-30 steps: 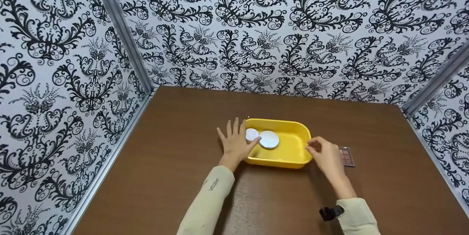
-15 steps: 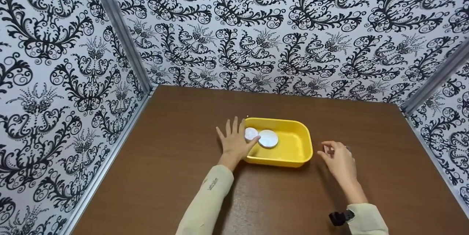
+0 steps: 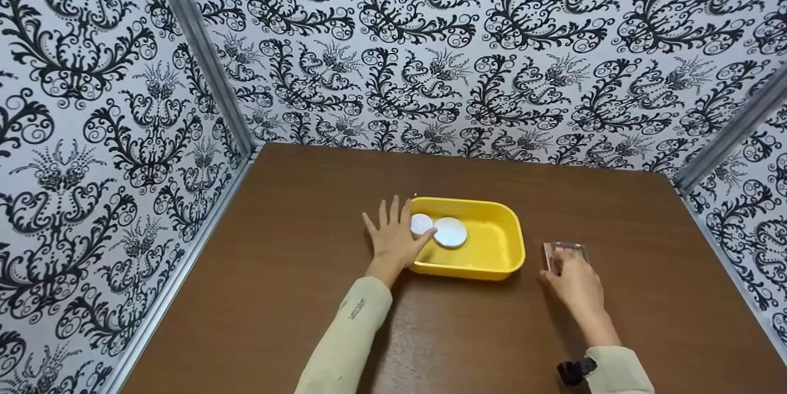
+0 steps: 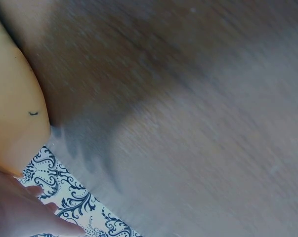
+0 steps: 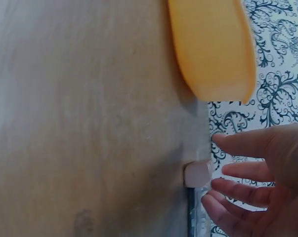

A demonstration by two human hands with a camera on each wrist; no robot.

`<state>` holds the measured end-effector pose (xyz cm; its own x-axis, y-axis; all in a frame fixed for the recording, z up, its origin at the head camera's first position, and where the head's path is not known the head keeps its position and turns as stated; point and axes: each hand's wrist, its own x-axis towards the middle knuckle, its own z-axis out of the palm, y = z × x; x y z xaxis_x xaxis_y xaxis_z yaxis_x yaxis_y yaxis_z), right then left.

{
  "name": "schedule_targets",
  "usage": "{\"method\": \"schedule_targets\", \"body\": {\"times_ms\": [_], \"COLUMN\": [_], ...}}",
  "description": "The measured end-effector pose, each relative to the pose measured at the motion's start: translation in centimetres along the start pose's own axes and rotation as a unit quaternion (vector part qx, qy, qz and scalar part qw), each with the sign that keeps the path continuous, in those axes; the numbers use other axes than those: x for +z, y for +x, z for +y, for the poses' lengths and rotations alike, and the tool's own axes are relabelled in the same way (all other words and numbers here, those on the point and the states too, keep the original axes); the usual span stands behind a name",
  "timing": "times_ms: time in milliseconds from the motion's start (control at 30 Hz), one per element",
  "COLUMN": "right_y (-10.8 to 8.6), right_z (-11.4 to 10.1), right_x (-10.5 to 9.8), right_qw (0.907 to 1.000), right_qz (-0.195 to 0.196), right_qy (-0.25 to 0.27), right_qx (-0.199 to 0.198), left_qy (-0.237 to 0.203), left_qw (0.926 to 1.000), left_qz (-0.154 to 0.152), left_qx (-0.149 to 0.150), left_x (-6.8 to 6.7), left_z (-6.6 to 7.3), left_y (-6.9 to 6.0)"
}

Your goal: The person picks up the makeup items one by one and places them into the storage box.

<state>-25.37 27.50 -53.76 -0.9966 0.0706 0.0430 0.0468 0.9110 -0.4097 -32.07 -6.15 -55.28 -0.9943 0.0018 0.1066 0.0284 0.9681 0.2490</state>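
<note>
My left hand (image 3: 393,244) has its fingers spread at the left end of a yellow plastic tray (image 3: 489,249). Two white round discs lie inside, a larger one (image 3: 450,233) and a smaller one (image 3: 421,224) beside the thumb. To the right of the tray, my right hand (image 3: 577,286) reaches over a flat makeup palette (image 3: 549,254) on the table, partly hiding it. In the right wrist view the thumb and fingers of this hand (image 5: 282,177) stand apart. A small pale pinkish block (image 5: 198,174), of unclear kind, lies near the fingertips.
The brown tabletop (image 3: 307,222) meets a back wall (image 3: 430,74) covered in black-and-white scroll pattern. Similar side panels stand left and right, with grey metal posts (image 3: 197,43) at the corners. A black strap (image 3: 577,372) circles the right wrist.
My right hand has moved away from the tray's right edge, rightward to the palette, and lowered over it. Its pinched fingers have loosened. The left hand, tray and discs stay in place.
</note>
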Motion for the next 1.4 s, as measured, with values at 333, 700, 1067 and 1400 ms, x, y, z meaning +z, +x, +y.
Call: {"method": "schedule_targets", "body": {"times_ms": [333, 700, 1067, 1400], "right_y": [-0.1, -0.7, -0.3, -0.1], "right_z": [0.4, 0.6, 1.1, 1.1], "right_x": [0.7, 1.1, 1.0, 0.5], "right_qw": [0.9983, 0.9966, 0.9887, 0.9672], "right_qz": [0.042, 0.073, 0.063, 0.022], "right_qy": [-0.027, 0.03, 0.135, 0.245], "right_qx": [-0.029, -0.024, 0.021, 0.064], "left_qy": [-0.001, -0.001, 0.0, -0.002], "left_qw": [1.0, 0.9999, 1.0, 1.0], "left_qz": [-0.009, -0.009, -0.002, -0.006], "left_qx": [-0.003, -0.004, -0.001, -0.005], "left_x": [0.0, 0.2, 0.4, 0.3], "left_z": [0.0, -0.1, -0.1, 0.0], "left_y": [0.1, 0.2, 0.2, 0.3]}}
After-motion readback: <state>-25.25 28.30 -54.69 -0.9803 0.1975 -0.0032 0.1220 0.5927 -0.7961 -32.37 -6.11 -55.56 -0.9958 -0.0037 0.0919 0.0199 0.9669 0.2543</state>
